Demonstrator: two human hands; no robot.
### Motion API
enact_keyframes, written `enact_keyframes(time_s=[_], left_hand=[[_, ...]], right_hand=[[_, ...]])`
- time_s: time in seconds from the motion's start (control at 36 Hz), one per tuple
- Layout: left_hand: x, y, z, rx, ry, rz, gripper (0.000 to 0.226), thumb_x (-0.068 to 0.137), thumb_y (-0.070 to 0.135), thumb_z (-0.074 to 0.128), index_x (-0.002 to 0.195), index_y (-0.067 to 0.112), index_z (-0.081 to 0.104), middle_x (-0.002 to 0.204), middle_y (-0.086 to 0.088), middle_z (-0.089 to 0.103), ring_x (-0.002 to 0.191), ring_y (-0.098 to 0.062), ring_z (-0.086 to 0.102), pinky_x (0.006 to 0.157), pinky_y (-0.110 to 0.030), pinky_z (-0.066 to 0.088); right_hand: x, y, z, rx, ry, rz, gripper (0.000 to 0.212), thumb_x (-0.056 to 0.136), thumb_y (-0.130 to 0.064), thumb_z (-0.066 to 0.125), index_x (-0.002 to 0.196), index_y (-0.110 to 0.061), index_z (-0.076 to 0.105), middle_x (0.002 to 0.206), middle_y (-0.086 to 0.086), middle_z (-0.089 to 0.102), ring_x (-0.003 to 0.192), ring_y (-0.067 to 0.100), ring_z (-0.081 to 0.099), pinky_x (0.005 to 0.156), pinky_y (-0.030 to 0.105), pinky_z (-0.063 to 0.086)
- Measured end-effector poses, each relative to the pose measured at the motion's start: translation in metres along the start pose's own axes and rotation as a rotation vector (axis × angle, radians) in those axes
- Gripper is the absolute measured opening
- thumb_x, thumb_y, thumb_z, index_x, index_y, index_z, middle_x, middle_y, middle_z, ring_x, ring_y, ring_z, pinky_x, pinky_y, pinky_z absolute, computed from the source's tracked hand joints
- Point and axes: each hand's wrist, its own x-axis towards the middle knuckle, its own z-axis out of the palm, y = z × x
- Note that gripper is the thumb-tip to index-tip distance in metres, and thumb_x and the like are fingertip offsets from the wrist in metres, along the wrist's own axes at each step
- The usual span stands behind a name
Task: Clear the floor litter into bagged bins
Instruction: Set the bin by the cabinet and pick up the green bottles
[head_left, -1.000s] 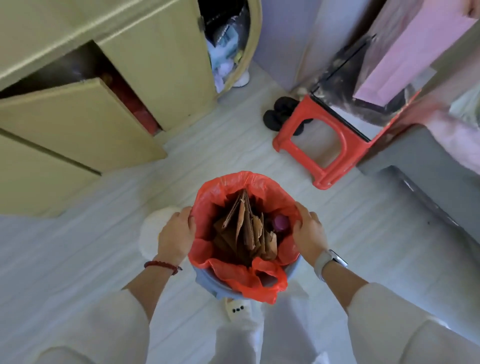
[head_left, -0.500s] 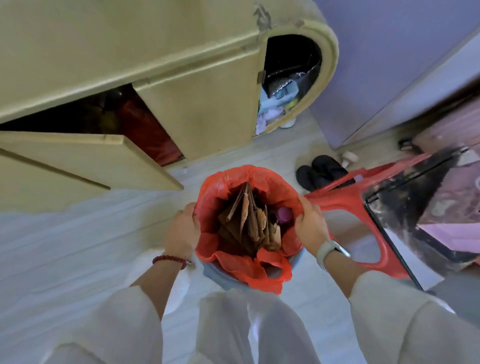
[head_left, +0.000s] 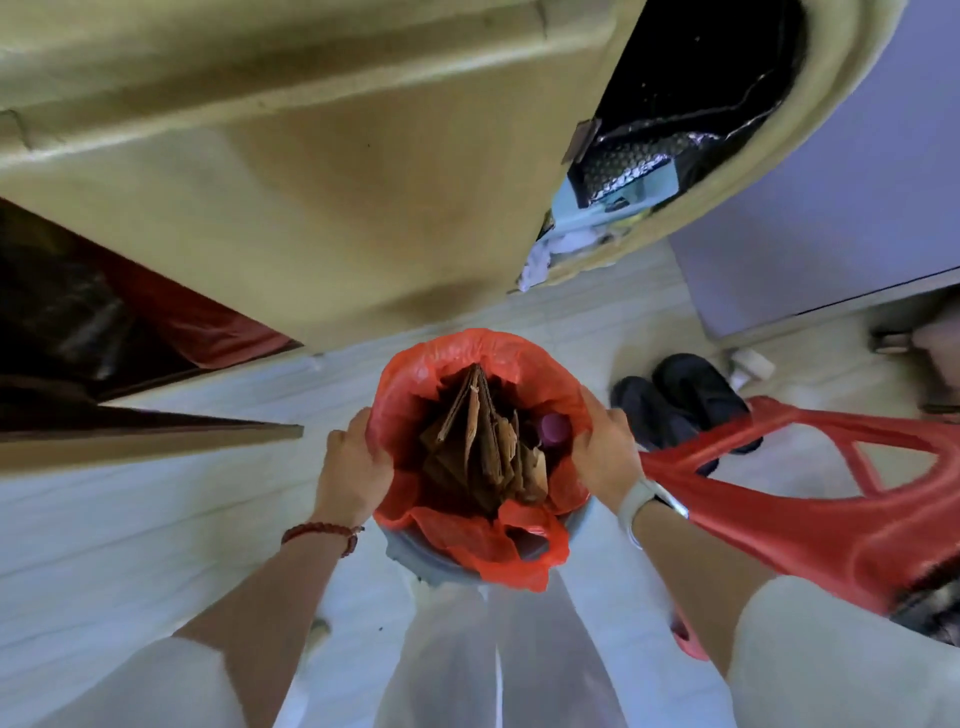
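Observation:
A grey bin (head_left: 415, 558) lined with a red plastic bag (head_left: 483, 353) hangs in front of me, held off the floor. Folded brown cardboard pieces (head_left: 480, 441) stand upright inside, with a purple bottle cap (head_left: 555, 428) beside them. My left hand (head_left: 350, 467) grips the bin's left rim over the bag. On the opposite rim, my right hand (head_left: 602, 449) holds it the same way. A loose flap of the bag (head_left: 524, 551) droops over the near rim.
A tan wooden cabinet (head_left: 337, 208) stands close ahead, its left door (head_left: 150, 439) swung open and an open side nook (head_left: 675, 130) stuffed with bags. A red plastic stool (head_left: 831, 519) sits at the right, black slippers (head_left: 680, 400) behind it. Pale floor (head_left: 130, 519) lies left.
I have carried the bin forward toward the cabinet, which now fills the top of the view. The stool has slid to the right edge. Both hands keep their grip.

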Motion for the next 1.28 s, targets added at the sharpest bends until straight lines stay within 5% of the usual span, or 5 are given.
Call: enact_keyframes(time_s=[0.11, 0.67, 0.81, 1.0, 1.28], left_hand=[[0.043, 0.000, 0.019, -0.018, 0.041, 0.049, 0.018, 0.085, -0.001, 0.039, 0.095, 0.008, 0.051, 0.060, 0.000, 0.040, 0.072, -0.028, 0.041, 0.061, -0.037, 0.036], [0.078, 0.049, 0.026, -0.025, -0.128, -0.135, 0.041, 0.083, 0.011, 0.045, 0.125, 0.014, 0.042, 0.106, -0.017, 0.050, 0.093, -0.031, 0.047, 0.075, -0.036, 0.041], [0.047, 0.097, -0.024, -0.039, -0.123, -0.106, 0.040, 0.091, 0.016, 0.047, 0.131, 0.013, 0.043, 0.121, -0.017, 0.047, 0.116, -0.031, 0.046, 0.092, -0.032, 0.038], [-0.036, 0.194, -0.132, -0.092, -0.100, 0.064, 0.032, 0.092, 0.013, 0.048, 0.124, 0.014, 0.053, 0.113, -0.017, 0.057, 0.110, -0.029, 0.052, 0.089, -0.029, 0.039], [-0.107, 0.265, -0.308, -0.188, 0.130, 0.195, 0.027, 0.092, 0.014, 0.052, 0.118, 0.010, 0.058, 0.116, -0.009, 0.059, 0.103, -0.020, 0.057, 0.091, -0.022, 0.039]], right_hand=[[0.050, 0.005, 0.024, -0.027, -0.008, -0.002, 0.058, 0.090, -0.004, 0.036, 0.143, -0.026, 0.030, 0.115, 0.022, 0.046, 0.104, 0.040, 0.050, 0.089, 0.040, 0.042], [0.113, -0.026, 0.002, -0.090, -0.060, 0.091, 0.063, 0.086, -0.006, 0.041, 0.145, -0.017, 0.022, 0.132, 0.022, 0.042, 0.119, 0.043, 0.039, 0.098, 0.042, 0.032], [0.069, -0.061, -0.040, -0.126, -0.160, 0.000, 0.052, 0.080, -0.024, 0.030, 0.126, -0.010, 0.049, 0.131, 0.015, 0.050, 0.124, 0.034, 0.041, 0.100, 0.036, 0.033], [-0.015, -0.151, -0.168, -0.017, -0.297, -0.260, 0.033, 0.094, -0.003, 0.040, 0.122, -0.003, 0.056, 0.127, 0.013, 0.057, 0.120, 0.028, 0.051, 0.093, 0.017, 0.030], [-0.097, -0.290, -0.306, -0.090, -0.385, -0.621, 0.027, 0.097, -0.017, 0.039, 0.110, -0.008, 0.061, 0.110, 0.011, 0.065, 0.102, 0.029, 0.059, 0.092, 0.034, 0.046]])
